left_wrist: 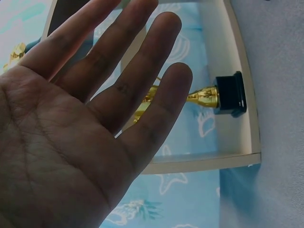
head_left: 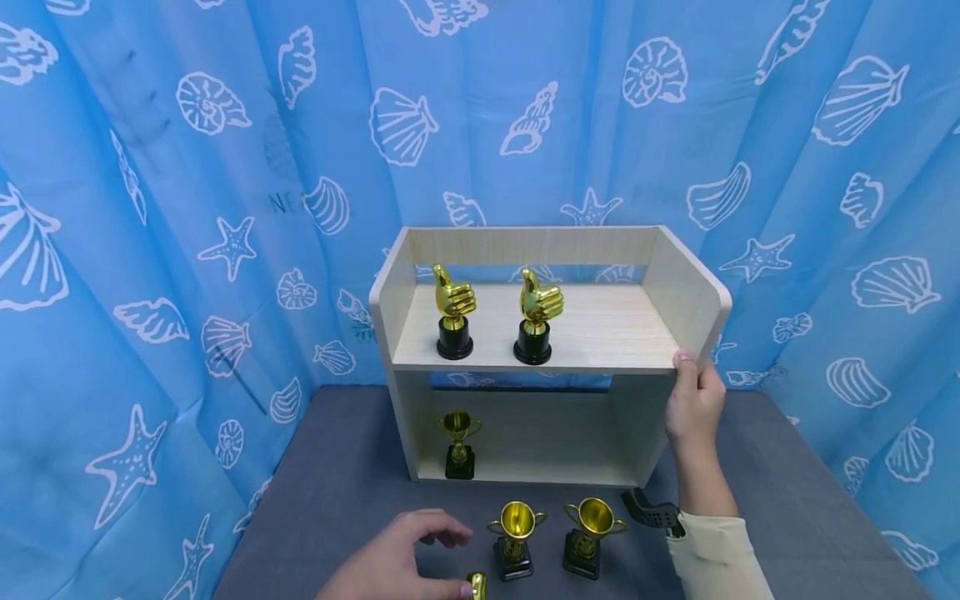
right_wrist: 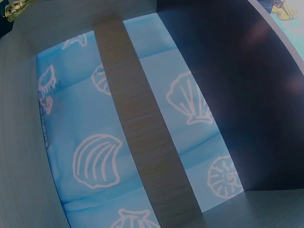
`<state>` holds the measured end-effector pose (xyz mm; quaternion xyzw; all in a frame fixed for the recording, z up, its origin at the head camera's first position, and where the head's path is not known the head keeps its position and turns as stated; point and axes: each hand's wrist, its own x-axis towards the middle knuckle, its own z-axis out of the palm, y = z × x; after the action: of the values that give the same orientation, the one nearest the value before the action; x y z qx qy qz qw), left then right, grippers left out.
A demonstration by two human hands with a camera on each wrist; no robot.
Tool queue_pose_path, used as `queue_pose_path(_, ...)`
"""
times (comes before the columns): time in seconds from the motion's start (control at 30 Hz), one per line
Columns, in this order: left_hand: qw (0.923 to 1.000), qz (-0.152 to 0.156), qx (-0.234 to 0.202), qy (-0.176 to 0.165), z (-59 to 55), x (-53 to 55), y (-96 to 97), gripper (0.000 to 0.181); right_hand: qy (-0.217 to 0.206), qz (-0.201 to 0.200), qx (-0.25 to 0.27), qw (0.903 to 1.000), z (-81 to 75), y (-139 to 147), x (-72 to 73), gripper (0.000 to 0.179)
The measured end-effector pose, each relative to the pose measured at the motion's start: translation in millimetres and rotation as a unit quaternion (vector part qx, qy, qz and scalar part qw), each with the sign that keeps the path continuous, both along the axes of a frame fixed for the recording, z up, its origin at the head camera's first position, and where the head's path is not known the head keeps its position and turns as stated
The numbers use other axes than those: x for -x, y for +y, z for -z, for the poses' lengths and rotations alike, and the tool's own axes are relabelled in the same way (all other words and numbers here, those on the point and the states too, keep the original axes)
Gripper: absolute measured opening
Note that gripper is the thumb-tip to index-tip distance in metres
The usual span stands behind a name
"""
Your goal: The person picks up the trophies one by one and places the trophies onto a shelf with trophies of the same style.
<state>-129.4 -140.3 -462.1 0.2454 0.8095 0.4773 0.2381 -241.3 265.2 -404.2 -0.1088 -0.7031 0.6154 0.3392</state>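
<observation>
A two-level wooden shelf (head_left: 600, 325) stands on the table, and my right hand (head_left: 693, 404) grips its right side, thumb on the front of the upper board. My left hand (head_left: 405, 554) is low in front, palm toward the left wrist camera and fingers extended. Beside its thumb shows a gold object (head_left: 477, 586), mostly cut off by the frame. Two cup trophies (head_left: 516, 537) (head_left: 585, 537) stand to the right of it. Another cup trophy (head_left: 460, 446) is on the lower level at left, partly behind my fingers in the left wrist view. The right hand is hidden in the right wrist view.
Two gold thumbs-up trophies (head_left: 453, 312) (head_left: 536, 317) with black bases stand on the upper level, left and middle. A dark grey cloth (head_left: 330, 467) covers the table. Behind hangs a blue curtain (head_left: 480, 75) with white shell prints.
</observation>
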Motion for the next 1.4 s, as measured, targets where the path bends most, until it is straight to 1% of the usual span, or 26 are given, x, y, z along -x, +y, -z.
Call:
queue_pose_path(0.07,1.0,0.004,0.003,-0.002,0.6,0.4,0.7,0.036,-0.003,0.002,-0.002,1.0,-0.5,-0.4,-0.4,0.051)
queue_pose_path(0.17,0.9998,0.015,-0.003,-0.009,1.2,0.9,0.8,0.036,-0.005,0.002,-0.004,1.0,-0.4,-0.7,-0.5,0.051)
queue_pose_path(0.3,0.999,0.03,-0.005,-0.034,0.6,1.8,0.5,0.041,0.001,0.0,-0.003,1.0,0.5,-0.1,0.0,0.05)
queue_pose_path(0.5,0.9961,0.044,0.019,-0.074,1.0,3.4,0.8,0.052,0.004,-0.005,-0.002,1.0,1.0,0.5,0.2,0.05)
queue_pose_path(0.63,0.9955,0.051,0.019,-0.077,3.8,5.0,0.4,0.051,0.004,-0.009,0.001,1.0,1.1,0.6,0.1,0.05)
queue_pose_path(0.83,0.9957,0.064,0.017,-0.064,7.8,7.5,0.6,0.049,0.008,-0.01,0.004,0.9999,1.1,0.6,0.1,0.051)
queue_pose_path(0.93,0.9957,0.066,0.02,-0.061,9.6,8.0,1.8,0.048,0.007,-0.013,0.008,0.9999,0.6,0.7,0.2,0.051)
queue_pose_path(1.03,0.9952,0.063,0.022,-0.072,11.1,8.0,4.0,0.046,0.006,-0.013,0.01,0.9998,0.4,0.6,0.6,0.051)
queue_pose_path(1.17,0.9936,0.058,0.021,-0.095,11.6,7.1,7.5,0.046,0.003,-0.015,0.011,0.9998,0.8,0.9,1.2,0.051)
queue_pose_path(1.4,0.9931,0.068,0.014,-0.095,11.2,6.4,11.4,0.045,0.005,-0.016,0.008,0.9998,1.5,1.6,0.9,0.052)
